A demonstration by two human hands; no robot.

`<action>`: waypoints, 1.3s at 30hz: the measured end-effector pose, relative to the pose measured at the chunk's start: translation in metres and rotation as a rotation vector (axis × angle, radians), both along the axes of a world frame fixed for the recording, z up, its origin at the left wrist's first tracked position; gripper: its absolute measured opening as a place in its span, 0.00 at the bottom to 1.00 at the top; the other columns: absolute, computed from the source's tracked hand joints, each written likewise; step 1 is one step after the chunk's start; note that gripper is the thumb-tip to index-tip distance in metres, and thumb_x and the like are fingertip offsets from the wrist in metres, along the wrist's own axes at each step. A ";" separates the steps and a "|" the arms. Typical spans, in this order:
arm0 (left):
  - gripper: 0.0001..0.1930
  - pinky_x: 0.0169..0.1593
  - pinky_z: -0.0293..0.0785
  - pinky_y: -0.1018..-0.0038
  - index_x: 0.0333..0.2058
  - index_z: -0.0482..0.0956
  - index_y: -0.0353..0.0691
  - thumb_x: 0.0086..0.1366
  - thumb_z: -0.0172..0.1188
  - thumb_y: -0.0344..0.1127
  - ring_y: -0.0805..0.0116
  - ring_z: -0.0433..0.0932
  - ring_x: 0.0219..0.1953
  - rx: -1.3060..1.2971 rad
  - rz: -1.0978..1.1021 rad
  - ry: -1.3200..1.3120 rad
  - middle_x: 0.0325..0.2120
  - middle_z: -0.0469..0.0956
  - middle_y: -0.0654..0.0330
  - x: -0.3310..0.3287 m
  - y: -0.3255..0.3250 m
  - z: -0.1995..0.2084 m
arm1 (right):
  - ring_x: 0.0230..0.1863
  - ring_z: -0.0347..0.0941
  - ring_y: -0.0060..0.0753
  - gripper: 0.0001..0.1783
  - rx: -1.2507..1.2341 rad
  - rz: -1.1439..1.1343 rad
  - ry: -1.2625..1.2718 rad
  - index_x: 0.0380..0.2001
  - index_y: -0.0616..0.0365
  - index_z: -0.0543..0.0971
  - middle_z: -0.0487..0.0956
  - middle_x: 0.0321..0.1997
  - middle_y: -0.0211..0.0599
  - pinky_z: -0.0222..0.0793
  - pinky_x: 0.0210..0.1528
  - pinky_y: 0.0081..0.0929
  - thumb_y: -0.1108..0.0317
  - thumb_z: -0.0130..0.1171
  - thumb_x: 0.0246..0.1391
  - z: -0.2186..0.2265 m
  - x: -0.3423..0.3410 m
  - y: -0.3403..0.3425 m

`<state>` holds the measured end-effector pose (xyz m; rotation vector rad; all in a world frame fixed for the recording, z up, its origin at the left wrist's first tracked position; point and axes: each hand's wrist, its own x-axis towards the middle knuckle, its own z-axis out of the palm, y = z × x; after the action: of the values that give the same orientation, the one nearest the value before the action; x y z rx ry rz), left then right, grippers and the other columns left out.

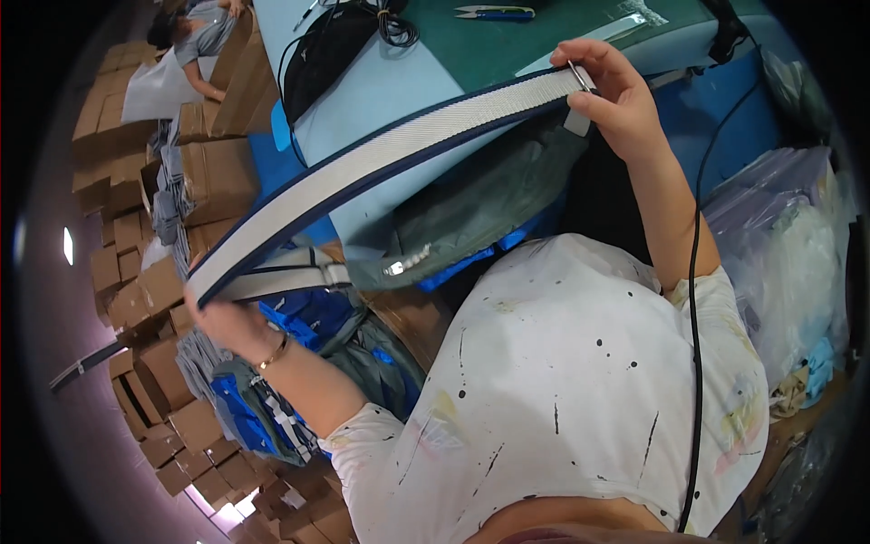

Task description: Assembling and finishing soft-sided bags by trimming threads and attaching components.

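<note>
Your right hand [616, 95] pinches the metal-tipped end of a long woven belt, pale grey with navy edges [381, 159], thumb on top and fingers folded beneath, with a small grey tag hanging just below the grip. Your left hand [222, 317] is closed around the other end, low at your left side, where the strap doubles back into a second run carrying a small metal slider. Stretched between your two hands, the belt's long axis slants from lower left up to upper right, crossing above the light blue and green worktable [390, 82]. Both hands already have it; neither needs to reach.

On the table beyond the belt lie a black pouch with a coiled cord [331, 45] and a pair of blue-handled thread snips [497, 13], well apart from your right hand. Brown cardboard boxes [213, 177] are stacked at your left, folded grey and blue cloth pieces wedged between them. Clear plastic bags of fabric [788, 245] pile up at your right.
</note>
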<state>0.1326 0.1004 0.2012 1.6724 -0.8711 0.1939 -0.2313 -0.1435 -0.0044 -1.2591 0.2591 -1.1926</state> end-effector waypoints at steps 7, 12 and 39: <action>0.13 0.47 0.78 0.68 0.48 0.69 0.32 0.68 0.46 0.31 0.60 0.78 0.41 -0.241 -0.430 0.130 0.39 0.77 0.51 -0.027 -0.004 0.062 | 0.49 0.73 0.34 0.32 -0.550 -0.189 0.516 0.54 0.51 0.71 0.74 0.51 0.35 0.71 0.50 0.25 0.79 0.65 0.42 0.049 -0.015 0.012; 0.15 0.47 0.78 0.71 0.51 0.67 0.31 0.67 0.48 0.30 0.64 0.78 0.39 -0.154 -0.375 -0.097 0.43 0.76 0.51 -0.065 -0.030 0.061 | 0.51 0.69 0.45 0.40 -0.823 -0.312 0.860 0.56 0.47 0.70 0.75 0.48 0.40 0.65 0.54 0.37 0.81 0.62 0.33 0.060 0.013 0.038; 0.14 0.38 0.76 0.71 0.41 0.73 0.30 0.57 0.55 0.33 0.59 0.79 0.33 -0.265 -0.986 1.056 0.41 0.75 0.42 -0.019 0.069 -0.111 | 0.51 0.71 0.46 0.16 0.455 0.175 -0.761 0.44 0.65 0.74 0.75 0.48 0.49 0.69 0.53 0.46 0.67 0.42 0.60 -0.022 -0.121 -0.144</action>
<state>0.1133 0.1694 0.0903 0.7317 -0.6767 -1.1006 -0.3526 -0.2874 -0.0265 -0.3735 -0.1398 -1.2828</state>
